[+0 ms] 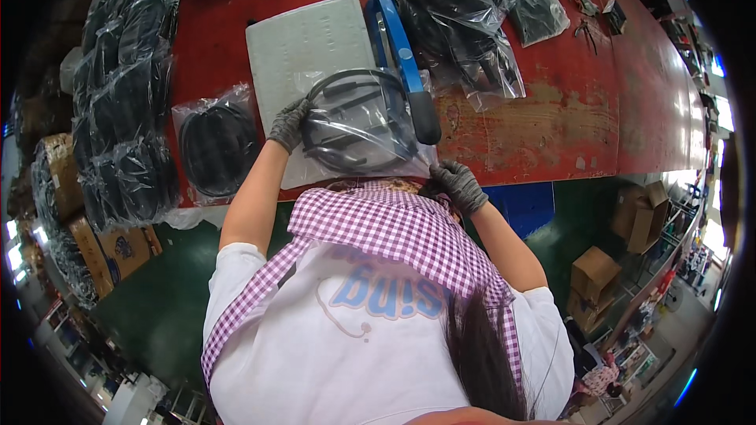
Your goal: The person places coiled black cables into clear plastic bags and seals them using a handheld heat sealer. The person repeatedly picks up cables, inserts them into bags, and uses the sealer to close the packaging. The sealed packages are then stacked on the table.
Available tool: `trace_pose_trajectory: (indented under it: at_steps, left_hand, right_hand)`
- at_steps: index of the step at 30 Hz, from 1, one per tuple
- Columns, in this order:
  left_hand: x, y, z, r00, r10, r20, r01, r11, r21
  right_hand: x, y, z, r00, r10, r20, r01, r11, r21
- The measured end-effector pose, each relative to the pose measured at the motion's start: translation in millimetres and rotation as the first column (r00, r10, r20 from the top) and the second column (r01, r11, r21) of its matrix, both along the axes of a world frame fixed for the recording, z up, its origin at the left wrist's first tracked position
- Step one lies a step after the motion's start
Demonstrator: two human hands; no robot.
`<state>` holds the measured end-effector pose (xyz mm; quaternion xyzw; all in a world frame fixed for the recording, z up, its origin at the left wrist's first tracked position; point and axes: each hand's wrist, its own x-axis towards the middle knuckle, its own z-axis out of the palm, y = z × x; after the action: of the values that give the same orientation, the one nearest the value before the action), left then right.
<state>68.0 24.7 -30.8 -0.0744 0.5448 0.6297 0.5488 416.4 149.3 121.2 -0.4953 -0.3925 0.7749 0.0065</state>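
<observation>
In front of me lies a clear plastic bag (364, 130) with a black coiled hose or cable (321, 147) inside it, partly on a pale grey board (311, 43). My left hand (290, 123), in a grey glove, grips the left edge of the bag beside the coil. Toward the lower right, my gloved right hand (459, 186) is closed on a corner of the same bag. Just past the bag's right side stands a blue hand sealer (396, 43) with a black handle end (424, 118). Its jaw is partly hidden by the bag.
A bagged black coil (218, 149) lies left of the board. Stacked bagged black parts (126, 110) line the red table's (209, 47) left side, and more bagged parts (449, 12) sit at the far middle. Pliers (587, 31) lie far right; cardboard boxes (594, 275) stand on the floor.
</observation>
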Motion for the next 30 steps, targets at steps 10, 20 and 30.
trace_pose_trajectory:
  at_steps: [10,20,30]
  left_hand:
    - [-45,52,1,0.921,0.192,-0.34,-0.222,0.974,-0.052]
    - [-60,41,0,0.91,0.182,-0.373,-0.235,0.967,-0.099]
    - [-39,34,21,0.874,0.138,-0.465,-0.251,0.949,-0.191]
  right_hand:
    - [-40,79,-76,0.897,0.245,0.368,-0.419,0.738,0.529]
    - [-109,41,29,0.7,0.215,0.681,-0.694,-0.023,0.72]
    - [-84,14,-78,0.913,0.14,0.383,-0.338,-0.267,0.902]
